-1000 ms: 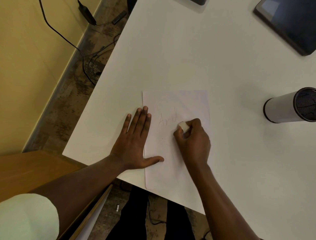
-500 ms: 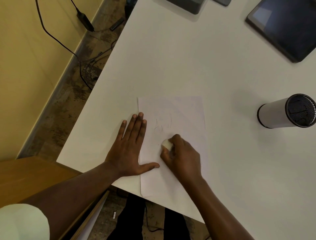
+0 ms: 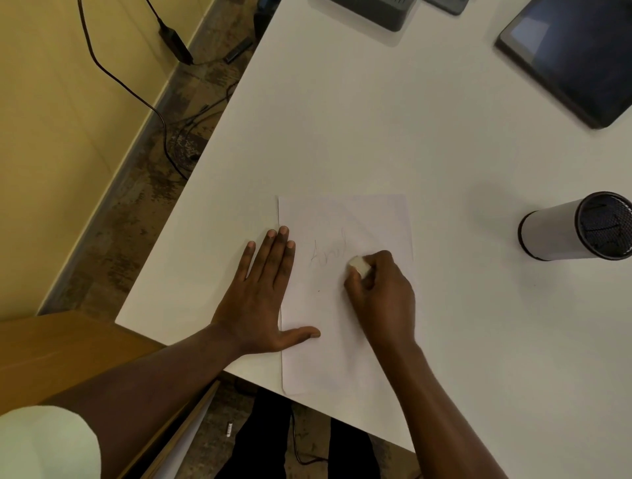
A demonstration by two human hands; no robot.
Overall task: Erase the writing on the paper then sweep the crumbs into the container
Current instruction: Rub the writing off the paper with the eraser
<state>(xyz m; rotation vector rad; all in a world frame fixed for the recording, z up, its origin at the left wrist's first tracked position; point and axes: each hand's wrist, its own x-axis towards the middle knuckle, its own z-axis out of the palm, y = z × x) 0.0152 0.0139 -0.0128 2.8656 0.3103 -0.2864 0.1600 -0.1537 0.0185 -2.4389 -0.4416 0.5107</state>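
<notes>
White paper (image 3: 342, 324) overhangs the near table (image 3: 376, 119) edge, so a hard rub could crease or drag it off. Left hand (image 3: 263, 301) lies flat, open, pinning the left margin; right hand (image 3: 383, 294) w/ grip closed on eraser (image 3: 358, 265), touching faint writing (image 3: 325, 254). Container (image 3: 561, 230) sits well apart, right; open room btwn. Tablet (image 3: 574, 54) far right.

1 desk (image 3: 376, 119). 1 paper (image 3: 342, 342), faint writing (image 3: 325, 254) on it. 1 eraser (image 3: 358, 265). 1 mesh container (image 3: 578, 227). 1 tablet (image 3: 578, 51). 2 dark devices at the far edge, cut off: one (image 3: 379, 12), other (image 3: 448, 4). 2 hands: left hand (image 3: 263, 301), right hand (image 3: 383, 297).
</notes>
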